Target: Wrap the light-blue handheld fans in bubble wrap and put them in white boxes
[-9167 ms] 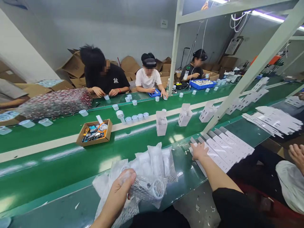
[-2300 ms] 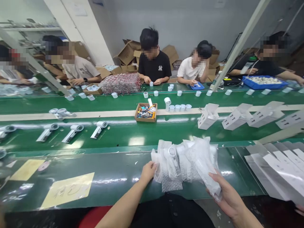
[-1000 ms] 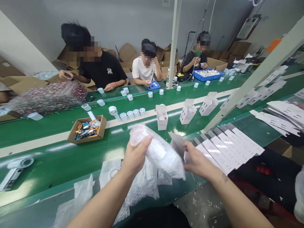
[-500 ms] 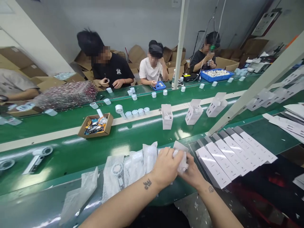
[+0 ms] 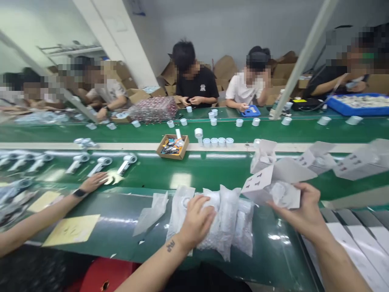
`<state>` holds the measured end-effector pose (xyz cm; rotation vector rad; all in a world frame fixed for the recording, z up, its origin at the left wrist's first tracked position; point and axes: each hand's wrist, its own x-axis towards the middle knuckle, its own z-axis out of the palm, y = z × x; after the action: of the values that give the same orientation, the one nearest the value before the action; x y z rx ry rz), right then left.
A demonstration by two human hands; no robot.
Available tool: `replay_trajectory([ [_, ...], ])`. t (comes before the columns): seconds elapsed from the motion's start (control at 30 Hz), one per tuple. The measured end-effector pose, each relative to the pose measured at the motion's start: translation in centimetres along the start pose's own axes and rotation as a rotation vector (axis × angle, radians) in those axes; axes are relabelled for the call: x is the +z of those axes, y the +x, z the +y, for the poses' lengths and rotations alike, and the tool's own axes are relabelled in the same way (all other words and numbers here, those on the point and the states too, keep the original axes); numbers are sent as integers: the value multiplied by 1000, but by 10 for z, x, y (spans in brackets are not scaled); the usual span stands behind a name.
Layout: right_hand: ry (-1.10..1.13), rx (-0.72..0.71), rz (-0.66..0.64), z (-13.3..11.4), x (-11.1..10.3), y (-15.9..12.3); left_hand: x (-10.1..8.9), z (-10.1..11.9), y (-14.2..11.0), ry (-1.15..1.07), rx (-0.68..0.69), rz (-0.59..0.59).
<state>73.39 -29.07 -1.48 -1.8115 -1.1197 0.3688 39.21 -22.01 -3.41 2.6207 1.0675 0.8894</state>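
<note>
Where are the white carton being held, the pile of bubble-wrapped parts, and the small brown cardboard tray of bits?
White carton (image 5: 261, 187), head view, perforated side panel.
Bubble-wrapped pile (image 5: 231, 221), head view, middle bag.
Brown cardboard tray (image 5: 181, 147), head view, right wall.
</note>
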Motion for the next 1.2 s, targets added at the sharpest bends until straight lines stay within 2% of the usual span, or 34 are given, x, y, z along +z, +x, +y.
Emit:
replay_trajectory([
  [0.07, -52, -118, -48, -12, 28, 48, -19, -59, -25, 122, -334, -30],
  [0.13, -86, -165, -116, -23, 69, 88, -37, -109, -51, 225, -761, -178],
  [0.2, -71, -141, -202, -30, 114, 116, -50, -143, -72, 246, -1066, -302],
  [0.23, -57, -116, -241, -31, 135, 125, -53, -152, -81, 225, -1139, -339],
  [0.3, -29, -62, -291, -29, 168, 136, -55, -162, -95, 136, -1166, -379],
  [0.37, -6, -24, -298, -23, 187, 141, -55, -163, -106, 16, -1170, -384],
  [0.47, 18, -2, -276, -21, 191, 143, -58, -163, -116, -156, -1166, -295],
  [0.53, 0, -2, -226, -32, 185, 137, -66, -161, -116, -358, -1185, -158],
  [0.57, 5, 6, -179, -42, 182, 129, -70, -158, -115, -555, -1209, -55],
  [0.63, 66, 51, -110, -70, 181, 97, -77, -147, -107, -1086, -1239, 164],
  [0.67, 171, 118, -104, -87, 185, 73, -79, -140, -103, -1355, -1228, 228],
  [0.7, 243, 164, -180, -103, 192, 45, -79, -130, -98, -1572, -1203, 228],
  [0.77, 372, 240, -493, -131, 214, -14, -76, -112, -91, -1777, -1152, 57],
  [0.8, 431, 278, -649, -141, 228, -41, -74, -104, -91, -1796, -1138, -49],
  [0.83, 569, 357, -880, -147, 242, -64, -72, -99, -92, -1767, -1132, -140],
  [0.87, 637, 385, -964, -149, 255, -81, -71, -97, -94, -1693, -1133, -203],
  [0.9, 653, 390, -964, -149, 267, -93, -71, -99, -99, -1574, -1141, -242],
  [0.93, 627, 374, -901, -147, 277, -100, -72, -103, -103, -1420, -1142, -271],
  [1.0, 484, 301, -691, -141, 294, -104, -77, -118, -112, -1102, -1111, -306],
  [1.03, 420, 265, -645, -140, 302, -103, -79, -126, -115, -997, -1078, -316],
  [1.13, 245, 137, -750, -144, 327, -101, -79, -153, -114, -987, -970, -277],
  [1.2, 77, 36, -816, -150, 343, -104, -71, -171, -111, -913, -1015, -226],
])
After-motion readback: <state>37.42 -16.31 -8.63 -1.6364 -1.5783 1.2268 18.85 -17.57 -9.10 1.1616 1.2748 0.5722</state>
